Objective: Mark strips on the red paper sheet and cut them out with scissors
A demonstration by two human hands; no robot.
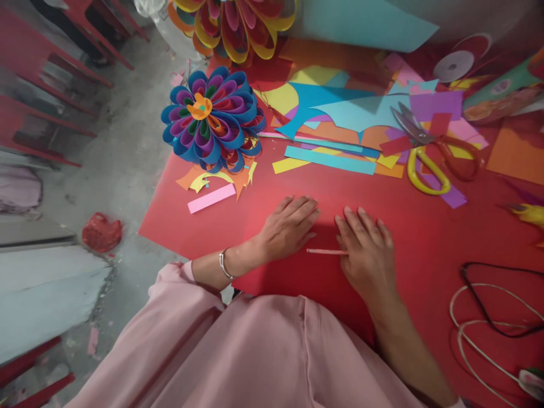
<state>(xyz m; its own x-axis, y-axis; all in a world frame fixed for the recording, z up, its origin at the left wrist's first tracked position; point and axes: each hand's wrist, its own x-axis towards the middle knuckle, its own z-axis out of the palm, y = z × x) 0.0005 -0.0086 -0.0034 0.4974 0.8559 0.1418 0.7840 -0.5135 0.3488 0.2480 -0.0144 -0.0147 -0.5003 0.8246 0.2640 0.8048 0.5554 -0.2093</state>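
My left hand (290, 228), with a metal bangle at its wrist, lies flat with fingers stretched out on a red sheet (317, 283) near the table's front edge. Close by, my right hand (368, 243) rests palm down with fingers straight and slightly spread. A thin pinkish stick like a pencil (325, 251) lies between the hands. One end of it goes under the right hand, whose thumb is hidden. To the left of my left hand is a pink paper strip (211, 198). Scissors (425, 148) with yellow and orange handles lie open beyond my right hand.
A blue and purple paper-loop flower (212, 119) stands at the table's left edge, with a yellow one (236, 28) behind. Paper scraps (357, 113) and strips (331, 160) lie across the back. At right are cables (480, 334). Red chairs (42, 119) stand left.
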